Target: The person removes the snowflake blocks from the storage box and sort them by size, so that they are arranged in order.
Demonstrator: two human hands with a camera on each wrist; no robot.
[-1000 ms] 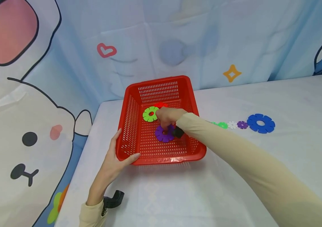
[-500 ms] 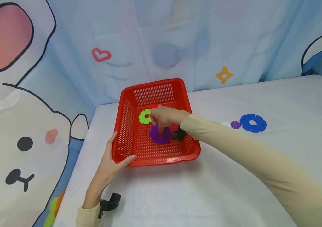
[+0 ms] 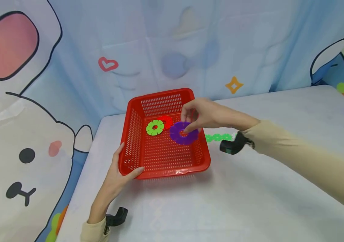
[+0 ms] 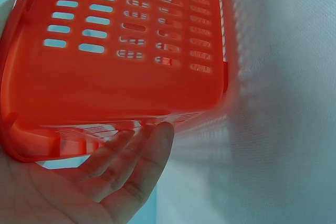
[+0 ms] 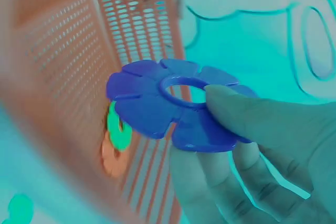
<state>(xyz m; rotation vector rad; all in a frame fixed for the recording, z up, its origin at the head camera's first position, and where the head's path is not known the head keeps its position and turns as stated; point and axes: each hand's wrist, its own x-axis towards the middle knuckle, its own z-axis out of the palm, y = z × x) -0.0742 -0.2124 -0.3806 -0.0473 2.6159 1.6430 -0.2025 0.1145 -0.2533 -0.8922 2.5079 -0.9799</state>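
Note:
At the near left corner of a red plastic basket (image 3: 172, 173), my left hand (image 3: 115, 178) grips with the thumb over the rim. In the left wrist view its fingers (image 4: 139, 174) lie along the basket's outer wall. My right hand (image 3: 205, 112) holds a purple notched flower disc (image 3: 176, 137) above the basket's right side. Thumb on top and fingers below pinch this disc (image 5: 142, 109) in the right wrist view. Inside the basket, a lime-green flower disc (image 3: 150, 129) partly overlaps a red flower disc (image 3: 168, 121).
Right of the basket a row of small green flower discs (image 3: 217, 137) lies on the white table (image 3: 172, 215), partly hidden by my right wrist camera (image 3: 232, 144). Behind the table hangs a printed blue curtain (image 3: 147, 60).
My right hand has lifted the purple flower disc from the basket floor and moved up and right with it, uncovering the red disc. The left hand stays on the basket.

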